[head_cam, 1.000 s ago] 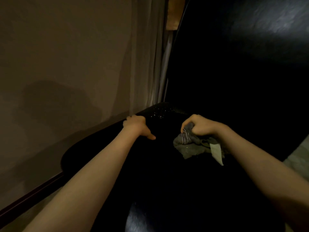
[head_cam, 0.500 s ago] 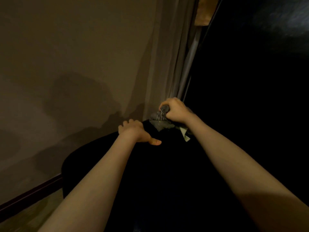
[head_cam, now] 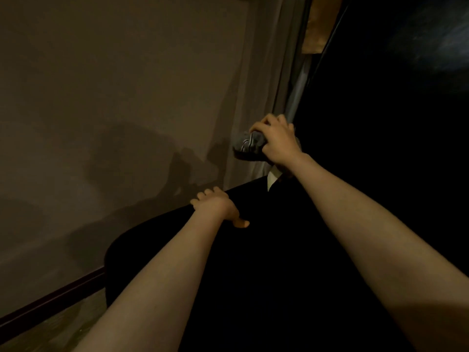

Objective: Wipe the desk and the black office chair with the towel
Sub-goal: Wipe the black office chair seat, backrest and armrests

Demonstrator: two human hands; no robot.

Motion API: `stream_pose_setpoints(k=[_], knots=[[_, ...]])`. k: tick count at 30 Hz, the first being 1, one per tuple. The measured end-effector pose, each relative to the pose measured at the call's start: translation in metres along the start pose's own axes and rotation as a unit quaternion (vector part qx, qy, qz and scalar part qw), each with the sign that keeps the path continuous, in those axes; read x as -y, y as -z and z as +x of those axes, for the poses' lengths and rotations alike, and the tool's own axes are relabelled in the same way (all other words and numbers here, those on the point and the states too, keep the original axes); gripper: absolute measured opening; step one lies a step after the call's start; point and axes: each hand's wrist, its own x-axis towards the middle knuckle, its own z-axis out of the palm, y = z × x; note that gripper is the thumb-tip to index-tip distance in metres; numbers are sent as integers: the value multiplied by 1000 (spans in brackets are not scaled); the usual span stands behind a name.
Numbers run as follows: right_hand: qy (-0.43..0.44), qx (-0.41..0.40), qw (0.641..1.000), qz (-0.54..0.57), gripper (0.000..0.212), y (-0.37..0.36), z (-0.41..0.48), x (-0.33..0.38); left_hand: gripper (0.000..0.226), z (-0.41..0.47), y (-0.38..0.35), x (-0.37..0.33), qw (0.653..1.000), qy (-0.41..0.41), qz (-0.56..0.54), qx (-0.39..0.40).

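Right hand (head_cam: 275, 141) has swept the towel (head_cam: 247, 146) from mid-surface up past the far edge of the black office chair (head_cam: 253, 275). It's now at 1 o'clock of the left hand (head_cam: 215, 205), off the chair and in front of the curtain (head_cam: 266, 85). We read that as one stroke finished and the towel lifted clear; desk not in view, so it's probably still to do. Right hand is clenched round the towel. Left hand grips the chair edge as before, fingers over the top and thumb on our side. Towel is wadded, its long axis roughly 9-to-3. The bunched end pokes out at 9 o'clock and the white tag (head_cam: 271, 180) hangs at 6.
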Motion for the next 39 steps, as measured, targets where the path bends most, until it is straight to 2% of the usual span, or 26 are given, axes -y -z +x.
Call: stream_pose_setpoints(k=[5, 9, 13, 19, 21, 24, 26, 28, 29, 32, 39], knots=[[-77, -21, 996, -49, 47, 20, -50, -45, 102, -12, 1, -33, 992, -63, 106, -17], [-141, -49, 986, -72, 41, 41, -101, -80, 97, -12, 10, -61, 993, -115, 18, 29], [-191, 9, 975, -110, 42, 54, -151, -105, 102, -12, 0, -75, 991, -130, 25, 22], [-229, 109, 944, -210, 52, 34, -184, -105, 108, -14, -27, -99, 977, -192, 68, -66], [-280, 148, 927, -201, 54, 22, -191, -104, 114, -9, -19, -101, 979, -171, 84, -68], [-315, 177, 911, -200, 53, 11, -192, -109, 122, 6, -3, -85, 990, -83, 84, -77], [-326, 159, 916, -172, 46, 7, -187, -114, 135, 15, 1, -69, 997, -27, 48, -57], [-350, 129, 920, -125, 35, 1, -180, -116, 155, 28, -1, -57, 1000, -26, 12, -7], [-360, 117, 920, -104, 29, -1, -175, -115, 153, 31, -3, -54, 999, -33, 2, -1], [-386, 99, 915, -62, 22, -7, -151, -107, 120, 39, -5, -52, 999, -43, 8, -25], [-395, 78, 915, -33, 25, -31, -87, -85, 118, 42, -12, -51, 997, -50, 40, -40]])
